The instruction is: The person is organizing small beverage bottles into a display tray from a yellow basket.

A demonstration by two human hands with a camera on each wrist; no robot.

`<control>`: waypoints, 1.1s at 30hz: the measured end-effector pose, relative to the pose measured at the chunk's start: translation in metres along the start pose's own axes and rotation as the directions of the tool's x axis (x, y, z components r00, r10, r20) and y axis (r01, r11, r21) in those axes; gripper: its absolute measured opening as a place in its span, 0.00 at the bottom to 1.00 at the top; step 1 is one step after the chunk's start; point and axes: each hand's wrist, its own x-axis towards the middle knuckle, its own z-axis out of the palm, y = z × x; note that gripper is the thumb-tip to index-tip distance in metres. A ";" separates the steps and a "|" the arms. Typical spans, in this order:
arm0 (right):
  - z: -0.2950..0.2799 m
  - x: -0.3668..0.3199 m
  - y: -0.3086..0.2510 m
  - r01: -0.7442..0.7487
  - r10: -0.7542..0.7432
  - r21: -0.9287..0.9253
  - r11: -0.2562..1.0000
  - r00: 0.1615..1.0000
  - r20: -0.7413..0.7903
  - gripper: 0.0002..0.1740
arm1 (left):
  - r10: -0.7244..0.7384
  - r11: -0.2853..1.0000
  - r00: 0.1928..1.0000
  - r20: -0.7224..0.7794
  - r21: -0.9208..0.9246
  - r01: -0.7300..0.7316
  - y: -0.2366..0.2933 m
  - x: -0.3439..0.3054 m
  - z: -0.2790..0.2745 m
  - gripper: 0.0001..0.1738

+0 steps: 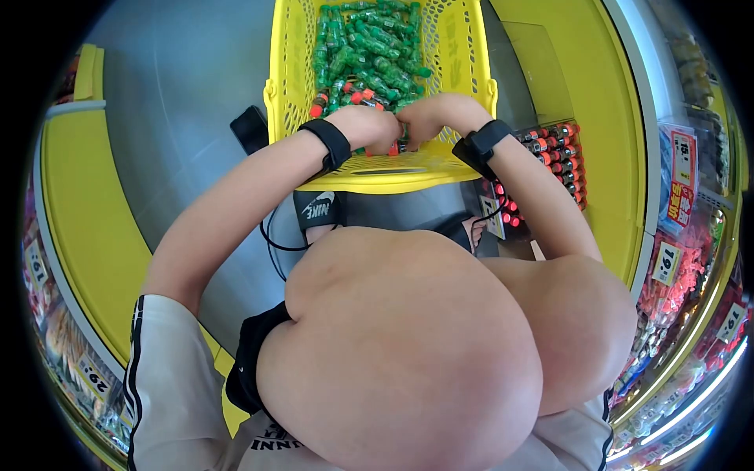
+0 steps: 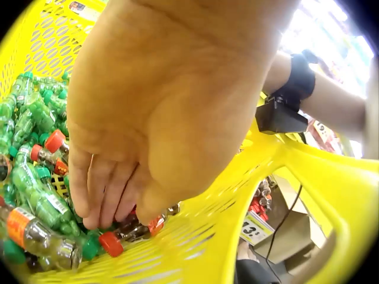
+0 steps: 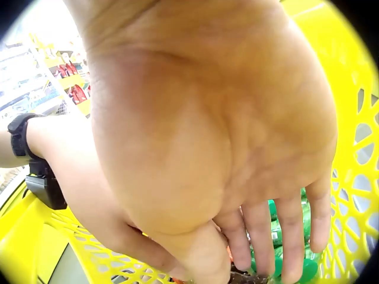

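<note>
A yellow basket (image 1: 377,187) holds many small green-capped bottles (image 1: 381,47), with red-capped dark bottles (image 1: 363,96) at its near end. Inside that end, the left hand (image 1: 369,127) and right hand (image 1: 440,118) are close together, palms facing back. In the left wrist view, the left hand (image 2: 166,106) pinches a red-capped bottle (image 2: 111,244) lying low against the basket wall, its fingertips partly hidden. The right hand (image 3: 207,136) points its nearly straight fingers down, thumb apart, touching a dark bottle (image 3: 246,278) cut off by the frame's bottom edge.
Rows of red-capped bottles (image 1: 554,153) stand at the right of the basket, by a price sign (image 1: 493,218). Yellow shelf edges (image 1: 86,220) run along both sides of the grey floor (image 1: 196,71). Packaged goods with price tags (image 1: 666,263) line the right. The person's knees are below the basket.
</note>
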 end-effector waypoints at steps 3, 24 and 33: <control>-0.002 -0.002 0.001 -0.021 0.019 0.063 0.998 0.999 0.043 0.27 | 0.023 1.000 1.000 0.019 -0.017 -0.022 0.000 -0.002 -0.006 0.27; -0.016 -0.029 -0.022 -0.097 0.095 -0.062 0.993 0.995 -0.036 0.27 | 0.050 0.998 0.992 0.118 0.017 -0.053 0.013 -0.043 -0.040 0.22; -0.006 -0.091 0.012 0.047 -0.019 0.041 0.998 0.858 -0.513 0.22 | -0.011 0.994 0.955 -0.296 -0.109 -0.022 0.003 -0.055 -0.039 0.13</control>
